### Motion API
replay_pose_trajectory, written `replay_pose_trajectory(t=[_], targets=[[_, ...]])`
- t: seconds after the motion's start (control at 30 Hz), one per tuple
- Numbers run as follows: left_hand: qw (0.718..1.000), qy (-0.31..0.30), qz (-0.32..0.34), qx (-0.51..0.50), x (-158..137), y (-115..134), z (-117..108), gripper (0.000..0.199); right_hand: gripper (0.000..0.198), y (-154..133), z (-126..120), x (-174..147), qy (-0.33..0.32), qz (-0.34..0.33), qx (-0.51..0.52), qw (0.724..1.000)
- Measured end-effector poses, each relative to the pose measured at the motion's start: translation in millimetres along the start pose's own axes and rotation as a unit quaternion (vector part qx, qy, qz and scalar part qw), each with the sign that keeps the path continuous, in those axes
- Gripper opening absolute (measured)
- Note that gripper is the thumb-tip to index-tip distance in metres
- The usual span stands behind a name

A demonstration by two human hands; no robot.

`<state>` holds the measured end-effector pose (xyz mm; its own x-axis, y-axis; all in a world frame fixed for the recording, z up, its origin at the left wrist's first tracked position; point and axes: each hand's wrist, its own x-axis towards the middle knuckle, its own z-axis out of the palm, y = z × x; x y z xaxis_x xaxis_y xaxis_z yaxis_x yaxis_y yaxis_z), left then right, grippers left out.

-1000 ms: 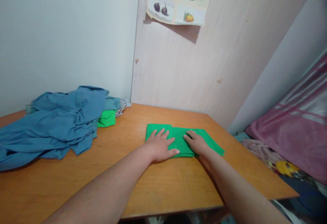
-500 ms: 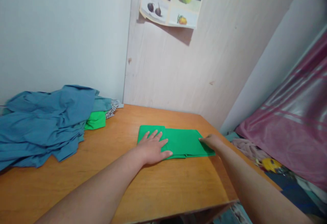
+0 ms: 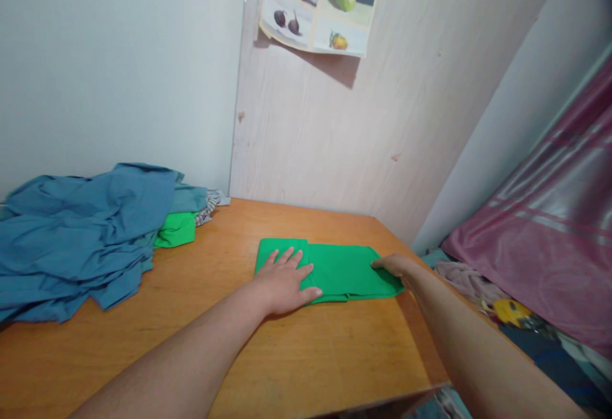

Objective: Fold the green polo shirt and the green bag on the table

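Observation:
A green cloth [image 3: 342, 271], folded into a long flat strip, lies on the wooden table [image 3: 306, 355]. Its left end carries an extra folded layer. My left hand [image 3: 285, 284] rests flat on that left part with its fingers spread. At the strip's right end, my right hand [image 3: 392, 266] grips the edge of the green cloth; some of its fingers are hidden under or behind the fabric. What garment the cloth is, I cannot tell.
To the left lies a heap of blue clothes [image 3: 90, 234], with a bright green piece [image 3: 176, 229] and a striped one [image 3: 206, 205] beside it. A fruit poster [image 3: 318, 7] hangs on the wall. A pink curtain [image 3: 540, 247] and more fabric lie beyond the table's right edge.
My right hand has shifted slightly at the right end, and the cloth's edge there looks a little more lifted and rounded. My left hand stays in place. The view has tilted slightly.

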<state>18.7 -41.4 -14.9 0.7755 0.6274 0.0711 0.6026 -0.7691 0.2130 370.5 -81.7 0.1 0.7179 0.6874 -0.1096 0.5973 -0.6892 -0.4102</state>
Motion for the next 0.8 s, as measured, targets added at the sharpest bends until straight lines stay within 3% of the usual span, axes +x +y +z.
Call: replay_pose_trajectory(t=[0.27,0.53,0.67,0.8], targets=[[1.0,-0.002,-0.004,0.0,0,2,0,0.084,0.036,-8,-16,-6,-0.042,0.02,0.07,0.996],[1.0,-0.005,-0.002,-0.005,0,2,-1,0.086,0.016,-32,-37,-30,-0.19,0.019,0.164,0.968],[1.0,-0.004,-0.004,-0.008,0,2,-1,0.086,0.015,-54,-39,-48,-0.224,-0.053,0.184,0.956],[1.0,-0.006,-0.004,-0.01,0,2,-1,0.087,0.018,-76,-28,-63,-0.162,-0.141,0.124,0.969]])
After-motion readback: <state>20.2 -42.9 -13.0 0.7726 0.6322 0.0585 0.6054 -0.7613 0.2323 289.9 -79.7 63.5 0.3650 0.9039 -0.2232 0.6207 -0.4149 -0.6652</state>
